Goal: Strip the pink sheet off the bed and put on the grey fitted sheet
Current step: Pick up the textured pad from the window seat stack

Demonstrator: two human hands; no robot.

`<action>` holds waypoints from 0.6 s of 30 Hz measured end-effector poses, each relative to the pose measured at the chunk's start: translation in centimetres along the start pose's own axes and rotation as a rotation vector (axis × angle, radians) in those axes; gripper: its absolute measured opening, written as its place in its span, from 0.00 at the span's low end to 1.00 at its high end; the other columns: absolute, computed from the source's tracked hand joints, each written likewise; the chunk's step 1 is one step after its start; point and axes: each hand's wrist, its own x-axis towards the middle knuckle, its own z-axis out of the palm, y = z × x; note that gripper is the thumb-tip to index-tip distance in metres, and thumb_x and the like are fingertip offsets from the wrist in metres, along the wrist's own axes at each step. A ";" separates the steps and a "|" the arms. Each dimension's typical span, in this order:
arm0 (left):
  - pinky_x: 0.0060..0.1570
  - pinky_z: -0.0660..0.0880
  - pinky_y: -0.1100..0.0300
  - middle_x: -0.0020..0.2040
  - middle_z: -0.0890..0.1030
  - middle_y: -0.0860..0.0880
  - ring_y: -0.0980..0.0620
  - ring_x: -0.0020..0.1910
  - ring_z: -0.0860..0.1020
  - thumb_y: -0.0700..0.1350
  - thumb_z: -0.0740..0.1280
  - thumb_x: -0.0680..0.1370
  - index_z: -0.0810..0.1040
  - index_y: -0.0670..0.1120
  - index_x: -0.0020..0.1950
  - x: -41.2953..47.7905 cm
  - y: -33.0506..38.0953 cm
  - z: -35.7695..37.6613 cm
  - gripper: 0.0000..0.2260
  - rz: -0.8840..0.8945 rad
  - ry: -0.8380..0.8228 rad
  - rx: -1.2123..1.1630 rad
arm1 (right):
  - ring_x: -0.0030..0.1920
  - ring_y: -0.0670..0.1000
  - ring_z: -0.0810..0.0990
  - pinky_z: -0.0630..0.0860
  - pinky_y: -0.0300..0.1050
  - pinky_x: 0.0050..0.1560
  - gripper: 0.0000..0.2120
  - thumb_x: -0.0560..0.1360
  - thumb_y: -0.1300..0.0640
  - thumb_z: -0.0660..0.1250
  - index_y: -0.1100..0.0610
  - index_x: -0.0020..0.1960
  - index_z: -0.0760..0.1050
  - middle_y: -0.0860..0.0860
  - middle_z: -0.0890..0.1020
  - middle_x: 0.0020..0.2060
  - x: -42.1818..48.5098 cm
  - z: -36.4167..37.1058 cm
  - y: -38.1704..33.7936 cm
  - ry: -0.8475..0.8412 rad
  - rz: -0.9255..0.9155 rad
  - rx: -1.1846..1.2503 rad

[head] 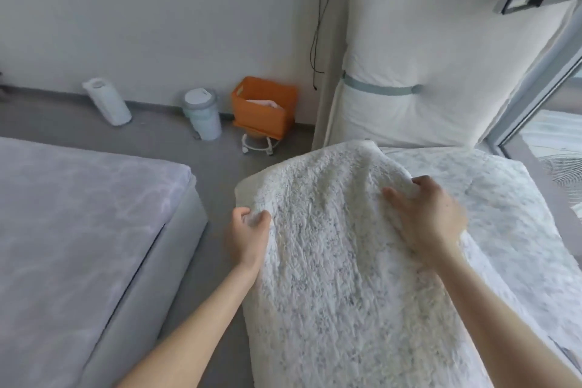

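A thick, fluffy white blanket [333, 261] is lifted in front of me, over a white mattress [510, 214] on the right. My left hand [247, 238] pinches the blanket's left edge. My right hand [428, 217] grips a bunch of it near the top right. On the left stands a bed [72, 230] covered by a pale lilac-grey sheet that lies flat and smooth. No pink sheet is in view.
A white padded mattress [441, 50] leans upright against the wall behind. An orange bin [264, 107] on a wheeled base, a pale lidded pail [203, 113] and a white jug [107, 102] stand along the wall. A black cable [319, 28] hangs down. Grey floor runs between the beds; a window is at right.
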 end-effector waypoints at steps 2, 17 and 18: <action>0.42 0.72 0.56 0.50 0.77 0.52 0.48 0.45 0.76 0.54 0.66 0.74 0.71 0.51 0.53 0.2 -3.9 -7.5 0.12 -0.009 0.131 0.019 | 0.52 0.58 0.79 0.67 0.46 0.44 0.26 0.71 0.36 0.65 0.51 0.62 0.73 0.53 0.83 0.48 -5.0 1.6 -5.4 -0.054 -0.091 0.020; 0.42 0.69 0.59 0.51 0.79 0.45 0.46 0.45 0.77 0.57 0.71 0.70 0.75 0.50 0.54 -16.2 -33.4 -59.4 0.18 -0.312 1.103 -0.004 | 0.55 0.59 0.78 0.72 0.49 0.54 0.29 0.71 0.34 0.65 0.52 0.63 0.72 0.54 0.82 0.49 -52.5 11.4 -38.8 -0.589 -0.873 0.322; 0.42 0.69 0.59 0.51 0.79 0.45 0.46 0.45 0.77 0.56 0.71 0.70 0.75 0.49 0.56 -17.9 -35.0 -61.4 0.19 -0.335 1.151 -0.005 | 0.54 0.59 0.78 0.72 0.48 0.52 0.29 0.71 0.35 0.65 0.53 0.63 0.72 0.54 0.82 0.49 -55.6 11.8 -40.3 -0.619 -0.937 0.326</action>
